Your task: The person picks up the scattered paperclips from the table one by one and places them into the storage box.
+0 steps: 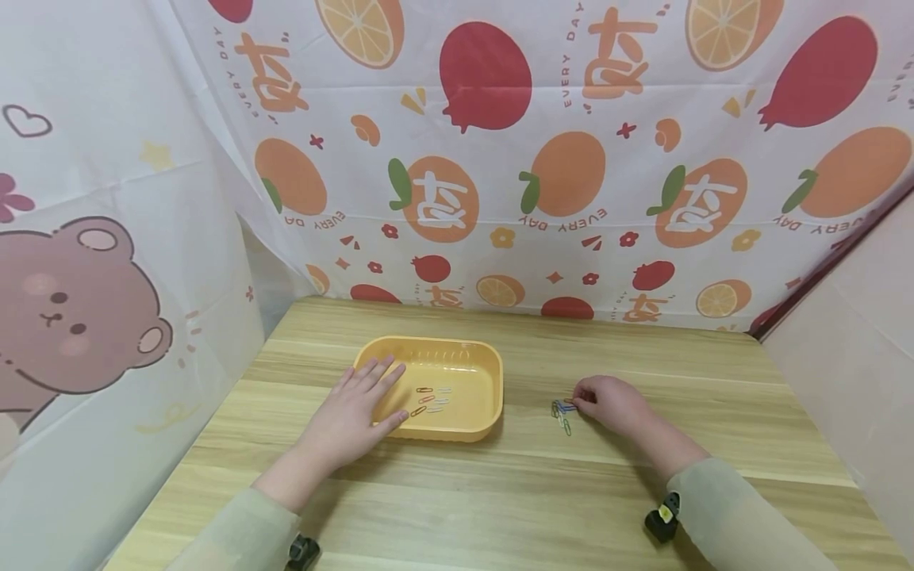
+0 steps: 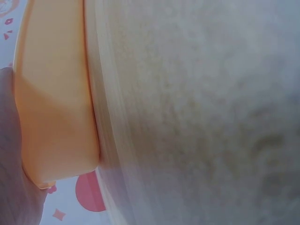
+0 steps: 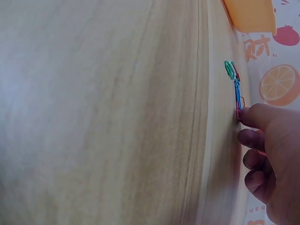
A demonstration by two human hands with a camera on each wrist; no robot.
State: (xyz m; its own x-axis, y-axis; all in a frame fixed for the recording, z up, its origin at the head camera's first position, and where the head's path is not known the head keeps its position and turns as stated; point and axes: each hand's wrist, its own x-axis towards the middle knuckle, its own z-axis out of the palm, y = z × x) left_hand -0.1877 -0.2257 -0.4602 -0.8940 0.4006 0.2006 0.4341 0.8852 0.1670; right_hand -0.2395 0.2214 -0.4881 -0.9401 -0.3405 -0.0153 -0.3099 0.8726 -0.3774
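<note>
My left hand [image 1: 346, 420] rests with spread fingers over the left side of a yellow plastic tray [image 1: 443, 434]. In the left wrist view, the edge of this hand [image 2: 16, 154] lies against the tray's wall [image 2: 56, 98]. Several paper clips [image 1: 426, 399], orange, pink and pale, lie on the tray floor. To the right of the tray, my right hand [image 1: 614, 404] pinches the end of a reddish paper clip [image 3: 238, 111] between thumb and forefinger, low at the tabletop. Against it lie blue paper clips [image 3: 237, 88] and green paper clips [image 3: 229, 70] in a small pile.
A light wood-grain table [image 1: 457, 500] carries everything. Behind it hangs a fruit-patterned cloth [image 1: 485, 159], and a bear-patterned cloth [image 1: 71, 309] closes the left side. A plain pale cloth [image 1: 850, 349] stands on the right.
</note>
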